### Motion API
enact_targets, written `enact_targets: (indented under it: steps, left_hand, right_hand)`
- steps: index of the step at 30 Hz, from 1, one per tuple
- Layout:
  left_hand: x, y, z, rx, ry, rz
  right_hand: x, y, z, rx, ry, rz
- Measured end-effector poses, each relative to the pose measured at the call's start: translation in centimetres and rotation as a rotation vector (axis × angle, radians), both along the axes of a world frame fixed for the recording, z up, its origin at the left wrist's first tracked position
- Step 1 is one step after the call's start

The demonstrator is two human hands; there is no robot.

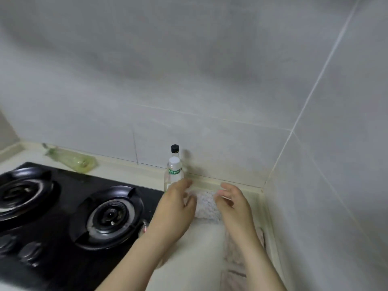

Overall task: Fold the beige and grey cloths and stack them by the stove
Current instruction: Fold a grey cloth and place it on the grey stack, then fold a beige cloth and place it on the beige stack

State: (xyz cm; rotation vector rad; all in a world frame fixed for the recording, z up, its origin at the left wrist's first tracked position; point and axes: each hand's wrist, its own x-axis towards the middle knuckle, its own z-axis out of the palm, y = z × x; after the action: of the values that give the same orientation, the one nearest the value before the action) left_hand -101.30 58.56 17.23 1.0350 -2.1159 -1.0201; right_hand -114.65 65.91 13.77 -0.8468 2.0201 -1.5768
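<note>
We read this as the stacking step. The grey cloth [206, 206] lies as a small, already folded pad on the counter [199, 250], between our two hands and close to the back wall. The stove [69, 179] sits just left of our left hand [178, 199].

That hand hovers at the pad's left edge with fingers fairly straight and relaxed, holding nothing we can see. A clear bottle [174, 174] stands right behind its fingertips.

Our right hand [233, 203] curves over the pad's right edge. Blur keeps us from telling whether it pinches the fabric or only hovers.

The beige cloth [232, 267] lies beneath our right forearm, nearer to us, and looks unfolded.

Next, we judge, both hands should come back to the beige cloth, fold it to match the pad, and set it on top without knocking the bottle.
</note>
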Motion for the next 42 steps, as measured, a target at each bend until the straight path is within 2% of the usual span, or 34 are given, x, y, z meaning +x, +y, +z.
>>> enact_targets:
  steps: [8,15,18,23,35,42]
  left_hand:
    - [14.1,-0.5,5.8,-0.123,0.106,0.173]
    - [33.8,-1.0,8.6,-0.193,0.109,0.363]
    - [43.7,-0.8,9.2,-0.218,0.121,0.473]
    - [55.5,-1.7,9.3,-0.209,0.132,0.603]
    - [72.5,-10.1,8.7,-0.239,0.048,0.8]
    - [81.7,-16.5,9.1,-0.239,0.008,0.846]
  right_hand:
    - [12.9,-3.1,7.4,-0.176,0.069,0.213]
    - [31.0,-6.3,10.5,-0.271,0.061,0.415]
    - [41.5,-8.0,11.3,-0.289,0.047,0.546]
    - [53.6,-10.6,12.3,-0.29,0.029,0.707]
    - [71.1,-22.9,10.9,-0.282,-0.018,0.885]
    - [80.3,-30.1,10.7,-0.261,-0.049,0.934]
